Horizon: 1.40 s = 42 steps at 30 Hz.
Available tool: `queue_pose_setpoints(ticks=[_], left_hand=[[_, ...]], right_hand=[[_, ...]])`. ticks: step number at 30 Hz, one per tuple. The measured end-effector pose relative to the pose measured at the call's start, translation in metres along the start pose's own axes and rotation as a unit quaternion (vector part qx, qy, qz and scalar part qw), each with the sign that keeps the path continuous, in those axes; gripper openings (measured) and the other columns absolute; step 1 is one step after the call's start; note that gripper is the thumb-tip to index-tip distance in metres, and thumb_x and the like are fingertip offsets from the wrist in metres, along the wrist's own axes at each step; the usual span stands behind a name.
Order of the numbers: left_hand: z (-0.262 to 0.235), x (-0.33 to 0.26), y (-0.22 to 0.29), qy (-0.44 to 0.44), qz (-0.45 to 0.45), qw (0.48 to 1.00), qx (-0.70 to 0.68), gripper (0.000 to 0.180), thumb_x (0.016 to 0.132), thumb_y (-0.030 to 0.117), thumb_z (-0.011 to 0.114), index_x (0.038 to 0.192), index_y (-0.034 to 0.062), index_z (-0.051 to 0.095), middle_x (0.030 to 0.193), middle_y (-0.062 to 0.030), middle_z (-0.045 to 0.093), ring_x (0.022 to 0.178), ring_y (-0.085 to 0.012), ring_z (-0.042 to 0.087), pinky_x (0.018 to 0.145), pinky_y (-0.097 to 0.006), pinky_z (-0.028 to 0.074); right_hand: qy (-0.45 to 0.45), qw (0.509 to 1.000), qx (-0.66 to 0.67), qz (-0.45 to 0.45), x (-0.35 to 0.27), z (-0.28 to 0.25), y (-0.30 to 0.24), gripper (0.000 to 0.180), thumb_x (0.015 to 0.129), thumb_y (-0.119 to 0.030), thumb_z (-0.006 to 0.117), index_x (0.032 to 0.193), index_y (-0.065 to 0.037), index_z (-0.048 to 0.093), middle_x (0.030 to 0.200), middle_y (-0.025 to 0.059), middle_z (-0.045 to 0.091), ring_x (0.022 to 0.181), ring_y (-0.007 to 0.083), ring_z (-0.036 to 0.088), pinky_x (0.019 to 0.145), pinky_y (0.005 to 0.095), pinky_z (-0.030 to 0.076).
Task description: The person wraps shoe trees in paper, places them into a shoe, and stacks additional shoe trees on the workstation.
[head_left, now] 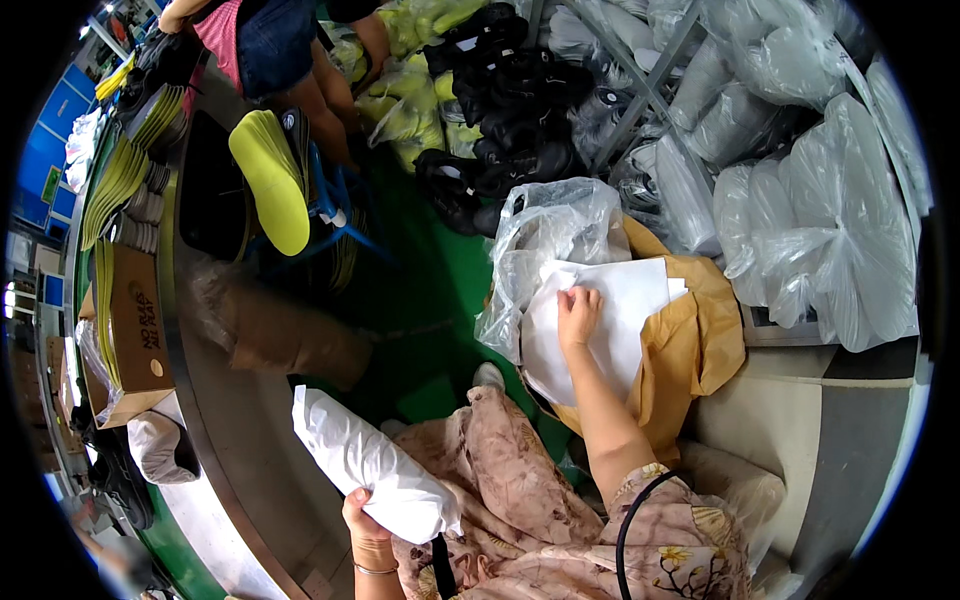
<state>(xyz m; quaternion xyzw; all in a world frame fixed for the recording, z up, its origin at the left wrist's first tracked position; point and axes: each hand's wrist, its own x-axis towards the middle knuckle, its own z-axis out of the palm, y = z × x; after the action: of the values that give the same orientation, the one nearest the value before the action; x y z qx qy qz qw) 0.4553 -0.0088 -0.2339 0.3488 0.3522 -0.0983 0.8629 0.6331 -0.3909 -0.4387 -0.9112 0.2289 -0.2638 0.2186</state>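
My left hand (364, 515) is wrapped round the lower end of a long bundle of crumpled white paper (370, 462). Whatever lies inside that paper is hidden. Over to the right, my right hand (578, 316) rests on a stack of white paper sheets (630, 310), its fingers curled and pinching at the top sheet near the far edge. The stack sits inside opened brown wrapping paper (695, 325). A clear plastic bag (560, 215) bunches up along the far side of the stack.
A curved workbench (215, 420) runs along the left, with a cardboard box (135, 325) and several yellow-green insoles (270, 180). Black shoes (500, 110) pile up ahead. Plastic-bagged goods (800, 210) fill a rack at right. Another person (270, 45) stands at the far left.
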Motion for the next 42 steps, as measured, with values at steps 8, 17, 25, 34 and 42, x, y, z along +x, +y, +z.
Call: queue_pose_setpoints(ticks=[8,17,25,34,42], left_hand=[[-0.008,0.002,0.0,-0.011,-0.007,1.0,-0.01,0.074,0.062,0.028,0.063,0.124,-0.005,0.042,0.112,-0.0193,0.057,0.1,-0.0348,0.057,0.091,-0.044,0.047],[0.011,-0.001,0.007,-0.042,-0.009,0.999,-0.005,0.066,0.064,0.022,0.063,0.121,-0.0076,0.045,0.107,-0.0186,0.06,0.097,-0.0329,0.06,0.089,-0.043,0.049],[0.011,-0.019,0.012,-0.034,0.01,0.999,0.004,0.065,0.066,0.017,0.066,0.122,-0.0082,0.045,0.108,-0.0187,0.06,0.097,-0.0307,0.06,0.088,-0.039,0.05],[0.015,-0.027,0.079,-0.13,0.11,0.979,0.108,0.074,0.061,0.014,0.07,0.127,-0.0053,0.042,0.113,-0.0153,0.057,0.104,-0.0273,0.056,0.094,-0.037,0.044],[0.007,-0.074,0.063,-0.214,0.117,0.967,0.078,0.054,0.081,0.019,0.061,0.128,-0.0014,0.043,0.118,-0.0135,0.054,0.105,-0.0236,0.055,0.09,-0.033,0.047]], right_hand=[[-0.089,0.994,0.05,-0.042,0.001,-0.026,0.023,0.01,0.074,-0.01,0.067,0.073,-0.006,0.058,0.082,0.0097,0.054,0.083,0.0317,0.05,0.074,0.0429,0.042],[-0.146,0.981,0.039,-0.118,0.029,-0.056,0.004,0.007,0.077,-0.006,0.062,0.074,-0.005,0.055,0.084,0.0124,0.054,0.083,0.0336,0.05,0.073,0.0423,0.043],[-0.147,0.934,0.31,-0.1,0.061,-0.135,-0.072,0.017,0.086,0.001,0.053,0.102,0.0,0.057,0.122,0.0169,0.054,0.115,0.0289,0.049,0.097,0.0322,0.037],[-0.429,0.687,0.408,-0.422,0.003,-0.292,-0.25,0.02,0.073,0.004,0.066,0.089,-0.004,0.057,0.108,0.0142,0.056,0.107,0.0354,0.051,0.089,0.0407,0.042],[-0.426,0.592,0.429,-0.533,-0.093,-0.32,-0.327,0.013,0.077,-0.003,0.066,0.088,-0.003,0.059,0.124,0.0166,0.049,0.117,0.0338,0.046,0.094,0.0413,0.04]])
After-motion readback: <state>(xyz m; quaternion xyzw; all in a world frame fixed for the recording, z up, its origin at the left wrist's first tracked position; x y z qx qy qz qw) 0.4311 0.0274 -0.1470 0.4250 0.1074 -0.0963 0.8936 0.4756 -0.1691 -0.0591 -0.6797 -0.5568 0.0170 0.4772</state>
